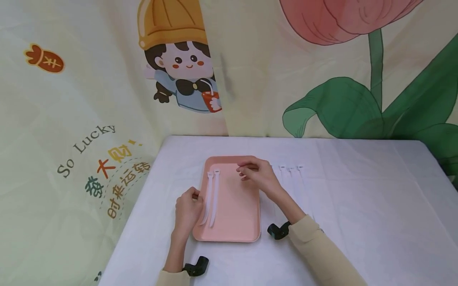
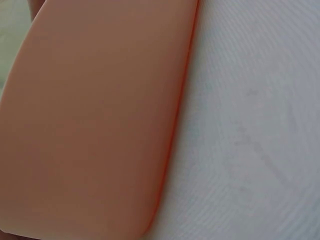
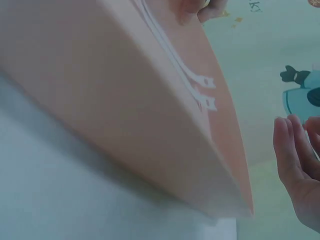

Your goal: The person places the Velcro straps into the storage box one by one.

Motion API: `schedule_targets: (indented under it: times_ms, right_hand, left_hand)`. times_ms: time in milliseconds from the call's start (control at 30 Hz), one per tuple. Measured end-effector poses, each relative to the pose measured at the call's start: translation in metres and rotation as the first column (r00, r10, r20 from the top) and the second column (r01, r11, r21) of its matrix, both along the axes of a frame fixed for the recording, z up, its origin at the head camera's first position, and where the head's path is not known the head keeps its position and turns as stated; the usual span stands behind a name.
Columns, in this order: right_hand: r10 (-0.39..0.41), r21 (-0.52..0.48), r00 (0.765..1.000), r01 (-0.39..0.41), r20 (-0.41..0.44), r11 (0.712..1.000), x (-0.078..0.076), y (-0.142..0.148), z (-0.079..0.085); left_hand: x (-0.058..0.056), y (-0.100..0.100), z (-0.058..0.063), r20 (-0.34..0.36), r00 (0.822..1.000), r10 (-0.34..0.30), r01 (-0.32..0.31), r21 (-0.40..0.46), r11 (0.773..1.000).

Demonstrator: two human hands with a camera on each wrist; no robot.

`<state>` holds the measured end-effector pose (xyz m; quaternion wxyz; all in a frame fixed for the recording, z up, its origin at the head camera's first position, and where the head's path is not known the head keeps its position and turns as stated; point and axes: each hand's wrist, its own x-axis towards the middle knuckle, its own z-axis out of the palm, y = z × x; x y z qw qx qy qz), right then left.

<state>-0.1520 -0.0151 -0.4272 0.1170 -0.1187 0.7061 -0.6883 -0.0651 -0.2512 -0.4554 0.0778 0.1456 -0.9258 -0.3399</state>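
Observation:
A pink tray (image 1: 237, 206) lies on the white-covered table, and two white cable ties (image 1: 213, 202) rest side by side along its left part. Their notched heads also show in the right wrist view. My left hand (image 1: 188, 208) grips the tray's left rim. My right hand (image 1: 260, 176) hovers over the tray's upper right corner, its fingers loosely bent; no held thing is visible in it. In the right wrist view the right hand (image 3: 300, 170) shows at the right edge, partly cut off. The tray's outer wall (image 2: 100, 120) fills much of the left wrist view.
Several more white cable ties (image 1: 300, 168) lie on the table right of the tray, partly hidden behind the right forearm. A white cloth (image 1: 375, 198) covers the table. A printed curtain (image 1: 254, 79) hangs behind the table's far edge.

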Motion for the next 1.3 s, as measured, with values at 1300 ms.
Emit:
schedule_targets:
  times_ms: [1300]
  right_hand:
    - [-0.325, 0.311, 0.942, 0.284, 0.088, 0.907, -0.046, 0.166, -0.042]
  left_hand:
    - [-0.002, 0.003, -0.002, 0.017, 1.0, 0.008, -0.008, 0.012, 1.0]
